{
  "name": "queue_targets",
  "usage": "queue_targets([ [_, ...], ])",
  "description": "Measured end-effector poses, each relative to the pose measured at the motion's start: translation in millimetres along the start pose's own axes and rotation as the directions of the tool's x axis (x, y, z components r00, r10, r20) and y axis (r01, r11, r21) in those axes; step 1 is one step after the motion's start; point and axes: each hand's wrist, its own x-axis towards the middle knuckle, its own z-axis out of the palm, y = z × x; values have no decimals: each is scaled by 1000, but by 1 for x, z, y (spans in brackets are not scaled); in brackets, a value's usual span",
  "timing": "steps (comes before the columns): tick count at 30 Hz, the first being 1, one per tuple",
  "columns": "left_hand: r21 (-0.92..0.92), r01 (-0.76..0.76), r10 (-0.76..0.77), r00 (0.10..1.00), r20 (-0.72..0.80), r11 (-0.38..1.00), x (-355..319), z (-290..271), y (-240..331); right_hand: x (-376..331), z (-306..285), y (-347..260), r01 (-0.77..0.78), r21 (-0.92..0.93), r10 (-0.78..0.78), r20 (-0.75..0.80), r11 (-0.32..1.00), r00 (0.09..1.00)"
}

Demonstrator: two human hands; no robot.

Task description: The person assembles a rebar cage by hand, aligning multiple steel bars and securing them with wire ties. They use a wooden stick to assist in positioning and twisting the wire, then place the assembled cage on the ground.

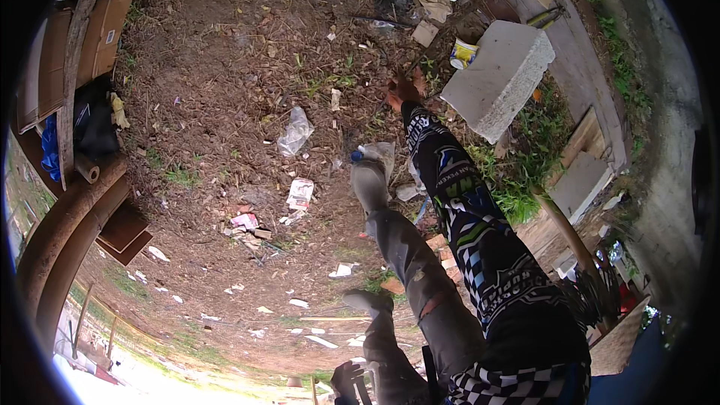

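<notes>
My right hand reaches down to the littered soil at the end of my patterned black sleeve. Its fingers are bent and look closed at ground level; what is in them is too small to make out. A dry brown leaf lies right beside it, and a broken grey slab is to its right. A dark greyish shape at the lower edge, beside my leg, may be my left hand; its fingers cannot be made out.
Near my front foot lies a clear plastic bag, with crumpled printed wrappers closer in. A yellow-and-white container leans by the slab. Cardboard and a curved brown pipe stand left; a concrete edge borders the right.
</notes>
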Motion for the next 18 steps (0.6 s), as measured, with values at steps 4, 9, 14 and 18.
queue_targets([
  [4,-10,53,-53,997,-60,999,14,-2,-8,8,16,6,53,-48,-57,-97,997,994],
  [9,97,-114,113,993,19,989,14,12,0,19,26,52,35,600,241,-373,799,896],
  [14,-165,-208,214,977,22,964,-46,7,16,-61,46,28,12,410,82,-211,912,974],
  [18,-131,-260,239,959,-155,957,-72,0,56,-49,56,11,-160,268,165,5,950,986],
])
